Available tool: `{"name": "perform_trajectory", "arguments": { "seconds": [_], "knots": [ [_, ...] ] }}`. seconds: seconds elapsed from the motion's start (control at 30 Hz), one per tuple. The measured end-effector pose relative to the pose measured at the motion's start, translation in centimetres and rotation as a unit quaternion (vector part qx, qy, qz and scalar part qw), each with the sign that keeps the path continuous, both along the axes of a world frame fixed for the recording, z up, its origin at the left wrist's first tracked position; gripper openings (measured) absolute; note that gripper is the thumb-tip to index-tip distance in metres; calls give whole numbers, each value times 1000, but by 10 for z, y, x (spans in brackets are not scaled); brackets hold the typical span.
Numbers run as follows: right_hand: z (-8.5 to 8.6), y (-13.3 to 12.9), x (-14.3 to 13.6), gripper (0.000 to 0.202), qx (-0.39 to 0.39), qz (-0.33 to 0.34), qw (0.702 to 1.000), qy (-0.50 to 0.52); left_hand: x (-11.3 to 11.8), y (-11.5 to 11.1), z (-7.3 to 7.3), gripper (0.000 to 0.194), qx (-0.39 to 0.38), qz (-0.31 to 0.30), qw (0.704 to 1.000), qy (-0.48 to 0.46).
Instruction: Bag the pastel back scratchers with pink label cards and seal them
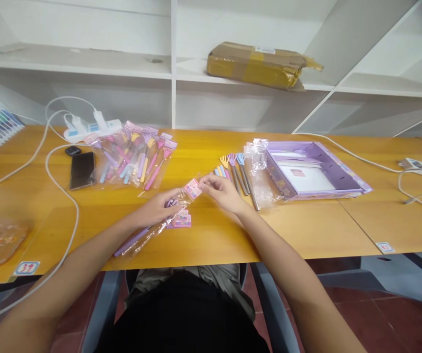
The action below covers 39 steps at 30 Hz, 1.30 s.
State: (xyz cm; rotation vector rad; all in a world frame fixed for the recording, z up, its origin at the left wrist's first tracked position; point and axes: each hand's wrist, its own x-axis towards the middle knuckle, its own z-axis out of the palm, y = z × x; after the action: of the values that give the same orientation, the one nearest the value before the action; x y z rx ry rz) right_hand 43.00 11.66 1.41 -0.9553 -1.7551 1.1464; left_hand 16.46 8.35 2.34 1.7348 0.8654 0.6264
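Note:
A clear plastic bag (143,240) slants over the table's front part, with a purple back scratcher (132,242) inside. My left hand (158,210) is closed around the bag and the scratcher's head end. At the bag's upper end is a pink printed card (192,189); the fingertips of my right hand (221,192) pinch its right edge. Whether the card sits fully inside the bag I cannot tell. Beneath the bag lie several more pink cards (183,221). Loose back scratchers (237,171) with yellow, purple and blue heads lie beyond my right hand.
Bagged back scratchers (133,159) are heaped at the back left, near a black phone (82,170) and a power strip (92,129). Clear bags (260,179) lie beside a purple box (284,189). A white cable (75,211) crosses the left side. A taped parcel (255,66) rests on the shelf.

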Motion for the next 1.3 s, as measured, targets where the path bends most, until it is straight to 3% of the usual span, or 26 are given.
{"name": "perform_trajectory", "arguments": {
  "seconds": [0.1, 0.23, 0.3, 0.37, 0.43, 0.5, 0.63, 0.7, 0.8, 0.93, 1.07, 1.17, 1.3],
  "knots": [
    [6, 4, 6, 41, -26, -35, 998, 44, -4, 1, 5, 52, 23, 17, 999, 14],
    [9, 10, 21, 41, -51, -100, 990, 82, -12, 7, 10, 43, 3, 98, 995, -9],
    [7, 8, 22, 41, -77, -61, 993, 71, -15, 10, 12, 45, -16, 134, 989, -58],
    [2, 3, 14, 41, -115, 24, 993, 30, -16, 13, 14, 48, -31, 145, 984, -100],
    [-3, -5, 1, 39, -139, 104, 985, -24, -15, 14, 14, 51, -44, 137, 983, -114],
    [-8, -12, -11, 37, -130, 143, 979, -63, -13, 13, 13, 52, -52, 122, 985, -111],
    [-10, -15, -19, 48, -99, 114, 988, -19, -9, 9, 3, 49, -68, 81, 991, -79],
    [-6, -14, -14, 45, -100, 107, 989, 5, -7, 7, -2, 43, -65, 42, 996, -50],
    [5, -13, -4, 45, -60, 121, 990, -32, -5, 4, -5, 40, -73, -21, 997, -14],
    [19, -13, 6, 54, 52, -67, 996, -4, -4, -1, 1, 45, -130, -78, 988, -3],
    [26, -11, 21, 51, 104, -167, 980, 24, -6, -6, 12, 41, -210, -133, 968, -22],
    [25, 1, 39, 46, 94, -264, 956, 85, -7, -8, 17, 38, -222, -141, 965, -22],
    [23, 16, 56, 52, 102, -307, 937, 134, -6, -10, 19, 42, -218, -132, 966, 28]
  ]
}}
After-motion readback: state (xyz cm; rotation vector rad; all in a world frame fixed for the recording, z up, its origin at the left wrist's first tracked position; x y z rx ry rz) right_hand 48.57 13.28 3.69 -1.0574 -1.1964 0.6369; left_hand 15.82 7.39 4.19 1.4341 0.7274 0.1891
